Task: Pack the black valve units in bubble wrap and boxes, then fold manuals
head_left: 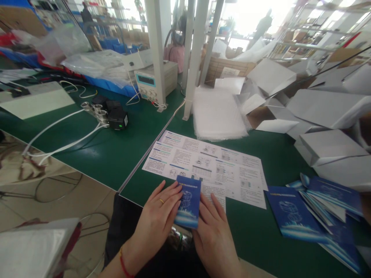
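A small folded blue leaflet (189, 200) sits at the near edge of the green table (116, 154), held between both hands. My left hand (158, 220) grips its left side, fingers curled over the cover; a ring shows on one finger. My right hand (213, 231) lies against its right side and underneath, fingers pressed to it. Under the leaflet a large unfolded white instruction sheet (208, 164) lies flat on the table.
A fan of blue leaflets (313, 212) lies at the right. White flat boxes (327, 146) pile up at the back right, a stack of white foam bags (217, 112) behind the sheet. Black adapters with white cables (114, 114) and a power supply (150, 83) stand left of the white posts.
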Available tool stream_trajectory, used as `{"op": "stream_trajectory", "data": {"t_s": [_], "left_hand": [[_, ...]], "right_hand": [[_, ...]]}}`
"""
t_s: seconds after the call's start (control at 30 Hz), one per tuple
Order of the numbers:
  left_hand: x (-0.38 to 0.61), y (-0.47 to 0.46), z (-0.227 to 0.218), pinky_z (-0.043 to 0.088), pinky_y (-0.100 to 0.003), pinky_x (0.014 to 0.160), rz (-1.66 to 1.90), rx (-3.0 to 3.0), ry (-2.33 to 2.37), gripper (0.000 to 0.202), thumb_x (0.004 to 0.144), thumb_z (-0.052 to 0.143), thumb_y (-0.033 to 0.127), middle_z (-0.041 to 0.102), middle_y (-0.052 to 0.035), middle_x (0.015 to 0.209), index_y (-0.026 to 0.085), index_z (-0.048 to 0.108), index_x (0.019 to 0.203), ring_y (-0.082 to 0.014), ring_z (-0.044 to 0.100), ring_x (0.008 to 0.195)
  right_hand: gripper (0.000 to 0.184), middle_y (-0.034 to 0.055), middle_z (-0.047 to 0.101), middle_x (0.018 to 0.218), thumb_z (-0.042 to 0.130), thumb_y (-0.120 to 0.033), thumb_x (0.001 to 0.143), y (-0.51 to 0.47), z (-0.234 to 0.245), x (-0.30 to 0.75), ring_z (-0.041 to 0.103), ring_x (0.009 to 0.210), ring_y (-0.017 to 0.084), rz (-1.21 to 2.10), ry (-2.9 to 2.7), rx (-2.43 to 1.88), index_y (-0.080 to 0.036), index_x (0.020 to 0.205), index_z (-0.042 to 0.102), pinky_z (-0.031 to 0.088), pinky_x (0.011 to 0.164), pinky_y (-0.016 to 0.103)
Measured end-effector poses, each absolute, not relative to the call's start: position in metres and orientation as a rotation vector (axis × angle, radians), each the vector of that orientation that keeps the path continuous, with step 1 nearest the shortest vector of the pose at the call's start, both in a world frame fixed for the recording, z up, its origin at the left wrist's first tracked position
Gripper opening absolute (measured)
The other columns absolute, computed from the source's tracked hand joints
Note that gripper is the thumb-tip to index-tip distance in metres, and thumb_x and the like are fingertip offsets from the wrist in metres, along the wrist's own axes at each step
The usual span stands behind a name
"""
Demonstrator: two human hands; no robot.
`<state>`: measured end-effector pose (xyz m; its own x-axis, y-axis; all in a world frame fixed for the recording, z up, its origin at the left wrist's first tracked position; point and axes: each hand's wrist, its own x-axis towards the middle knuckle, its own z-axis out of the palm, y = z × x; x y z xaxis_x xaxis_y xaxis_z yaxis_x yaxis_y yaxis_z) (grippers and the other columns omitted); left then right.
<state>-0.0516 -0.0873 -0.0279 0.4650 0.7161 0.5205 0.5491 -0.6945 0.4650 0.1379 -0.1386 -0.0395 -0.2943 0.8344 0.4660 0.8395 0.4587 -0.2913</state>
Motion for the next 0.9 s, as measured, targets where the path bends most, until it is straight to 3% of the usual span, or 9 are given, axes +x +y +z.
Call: {"op": "stream_trajectory", "data": {"t_s": [0.2,0.37,0.5,0.67,0.73,0.8,0.9], "left_hand": [[-0.043,-0.080,-0.031,0.053,-0.053,0.112,0.957,2.611,1.094,0.033,0.099,0.047,0.004,0.077,-0.0148,0.123,0.013,0.071,0.119,-0.0263,0.072,0.120],[-0.042,-0.077,-0.034,0.056,-0.052,0.109,0.805,2.731,1.088,0.043,0.097,0.044,0.004,0.070,-0.0158,0.136,0.012,0.065,0.134,-0.0273,0.066,0.129],[-0.041,-0.078,-0.033,0.057,-0.051,0.107,0.679,2.865,1.106,0.046,0.097,0.039,0.003,0.065,-0.0171,0.143,0.009,0.061,0.137,-0.0284,0.064,0.132],[-0.034,-0.085,-0.031,0.052,-0.061,0.108,0.587,2.897,1.168,0.043,0.100,0.043,0.010,0.062,-0.0180,0.146,0.018,0.062,0.138,-0.0348,0.061,0.135],[-0.031,-0.087,-0.030,0.051,-0.063,0.108,0.558,2.900,1.192,0.040,0.101,0.049,0.016,0.059,-0.0209,0.148,0.022,0.062,0.138,-0.0383,0.057,0.138],[-0.028,-0.089,-0.031,0.050,-0.058,0.110,0.517,2.924,1.135,0.043,0.099,0.049,0.014,0.057,-0.0216,0.151,0.020,0.060,0.141,-0.0371,0.055,0.140],[-0.022,-0.092,-0.035,0.050,-0.040,0.114,0.446,2.984,0.984,0.053,0.093,0.040,0.001,0.056,-0.0190,0.152,0.008,0.054,0.144,-0.0272,0.054,0.142]], "right_hand": [[0.053,0.0082,0.068,0.140,0.050,0.001,0.087,-0.138,-0.041,0.139,0.057,0.137,0.026,-0.009,-2.180,-1.376,-0.019,0.134,0.066,0.035,0.123,0.049],[0.049,0.0089,0.067,0.142,0.052,-0.002,0.088,-0.140,-0.041,0.137,0.055,0.140,0.026,0.029,-2.152,-1.387,-0.017,0.132,0.067,0.028,0.127,0.047],[0.051,0.0099,0.065,0.143,0.048,-0.002,0.089,-0.141,-0.033,0.143,0.054,0.140,0.024,0.027,-2.227,-1.365,-0.014,0.136,0.063,0.032,0.126,0.046],[0.032,0.0066,0.072,0.134,0.055,-0.018,0.099,-0.146,-0.025,0.164,0.066,0.128,0.023,-0.004,-2.272,-1.305,-0.015,0.128,0.067,0.038,0.123,0.044],[0.027,0.0051,0.076,0.125,0.053,-0.015,0.101,-0.149,-0.023,0.173,0.071,0.120,0.021,-0.064,-2.216,-1.299,-0.016,0.122,0.069,0.035,0.125,0.043],[0.025,0.0044,0.080,0.116,0.051,-0.009,0.101,-0.152,-0.021,0.182,0.073,0.113,0.019,-0.107,-2.141,-1.304,-0.017,0.116,0.070,0.031,0.126,0.041],[0.025,0.0047,0.081,0.110,0.053,-0.005,0.099,-0.151,-0.015,0.190,0.073,0.111,0.016,-0.114,-2.100,-1.292,-0.016,0.112,0.071,0.031,0.125,0.036]]}}
